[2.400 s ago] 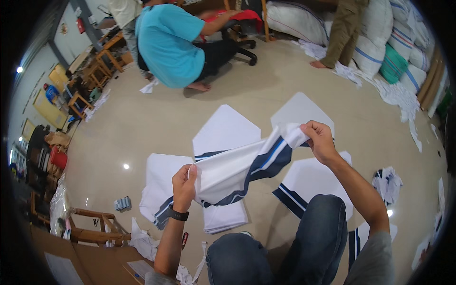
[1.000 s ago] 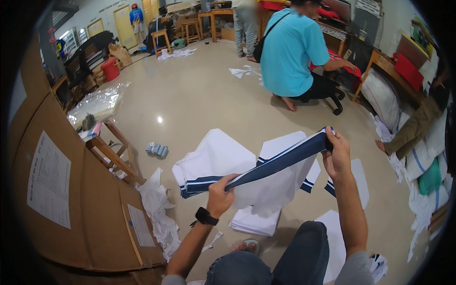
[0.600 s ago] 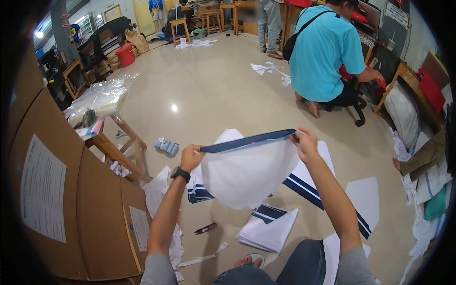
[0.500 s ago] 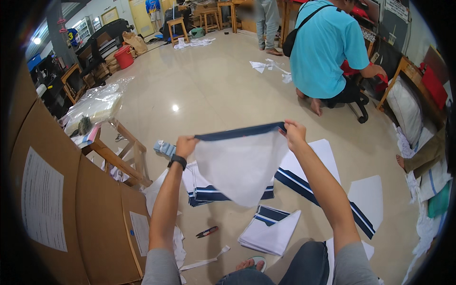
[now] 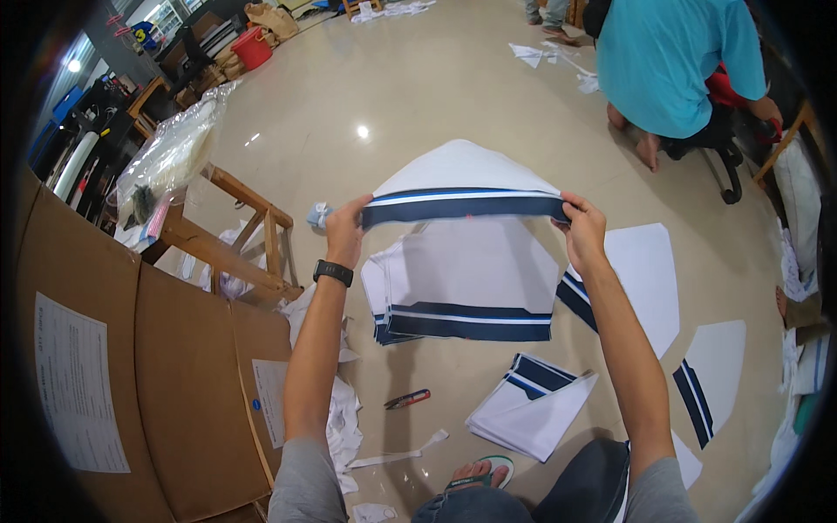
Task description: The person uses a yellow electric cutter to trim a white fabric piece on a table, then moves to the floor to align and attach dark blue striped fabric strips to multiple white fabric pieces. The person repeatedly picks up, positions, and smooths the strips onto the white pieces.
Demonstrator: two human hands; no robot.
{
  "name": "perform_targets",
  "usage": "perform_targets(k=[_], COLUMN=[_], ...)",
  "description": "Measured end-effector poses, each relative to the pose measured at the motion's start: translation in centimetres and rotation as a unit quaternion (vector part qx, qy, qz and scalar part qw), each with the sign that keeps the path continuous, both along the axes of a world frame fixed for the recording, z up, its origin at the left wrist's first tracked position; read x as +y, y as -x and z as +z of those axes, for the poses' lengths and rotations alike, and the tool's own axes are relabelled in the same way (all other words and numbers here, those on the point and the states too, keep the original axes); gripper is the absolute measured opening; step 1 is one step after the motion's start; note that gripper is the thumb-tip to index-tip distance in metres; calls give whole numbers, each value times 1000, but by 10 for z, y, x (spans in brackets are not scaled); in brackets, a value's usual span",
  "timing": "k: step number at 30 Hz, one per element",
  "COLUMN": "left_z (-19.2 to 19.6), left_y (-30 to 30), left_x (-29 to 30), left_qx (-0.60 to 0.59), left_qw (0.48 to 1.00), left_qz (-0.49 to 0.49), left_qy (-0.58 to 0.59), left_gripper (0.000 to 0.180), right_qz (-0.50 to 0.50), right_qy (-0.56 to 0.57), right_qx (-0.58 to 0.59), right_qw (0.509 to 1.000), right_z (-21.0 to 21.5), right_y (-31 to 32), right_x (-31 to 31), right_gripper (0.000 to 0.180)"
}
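Observation:
Stretched between my two hands is a white fabric panel (image 5: 462, 170) with a navy, blue and white striped band along its near edge. My left hand (image 5: 346, 228) pinches the band's left end. At the band's right end, my right hand (image 5: 582, 228) grips the other corner. The panel hangs above a stack of similar white panels (image 5: 475, 270) on the floor, whose striped edges face me. Closer to my knees lies a folded pile of panels (image 5: 534, 414). A red-and-dark pair of thread snips (image 5: 407, 399) rests on the floor left of that pile.
More striped panels (image 5: 641, 270) lie to the right, with a smaller one (image 5: 724, 362) beyond. Cardboard boxes (image 5: 187, 366) and a wooden stool (image 5: 227, 248) bearing a plastic-wrapped bundle flank my left. Cloth scraps (image 5: 343, 418) lie beside the boxes. A person in turquoise (image 5: 671, 65) crouches at far right.
The panel's white part, which hung down toward me, now extends away from me, and its striped side shows. Both hands still hold its ends. The stack beneath is more visible.

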State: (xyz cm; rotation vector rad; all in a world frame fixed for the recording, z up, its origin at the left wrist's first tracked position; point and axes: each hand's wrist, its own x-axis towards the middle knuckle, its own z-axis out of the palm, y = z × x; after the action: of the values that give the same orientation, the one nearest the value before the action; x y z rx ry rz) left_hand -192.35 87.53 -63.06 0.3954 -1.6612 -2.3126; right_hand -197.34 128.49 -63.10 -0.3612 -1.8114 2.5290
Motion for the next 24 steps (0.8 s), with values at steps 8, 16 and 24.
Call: perform_targets(k=[8,16,24], left_z=[-138,-175,-172], left_y=[-36,-99,-129], left_x=[-2,9,13], left_qx=[-147,-223,-233], left_qw=[975,953,951], left_qz=[-46,-14,-8], left_qy=[163,205,202], left_gripper=[35,25,28], right_qz=[-21,-8,-30], right_qy=[-81,-178,-238], right_qx=[-92,-135,-141], right_qw=[992,975,960], right_z=[-142,-189,-192], right_y=[-37,-105,-135], right_x=[7,25,37], right_gripper=[20,18,19])
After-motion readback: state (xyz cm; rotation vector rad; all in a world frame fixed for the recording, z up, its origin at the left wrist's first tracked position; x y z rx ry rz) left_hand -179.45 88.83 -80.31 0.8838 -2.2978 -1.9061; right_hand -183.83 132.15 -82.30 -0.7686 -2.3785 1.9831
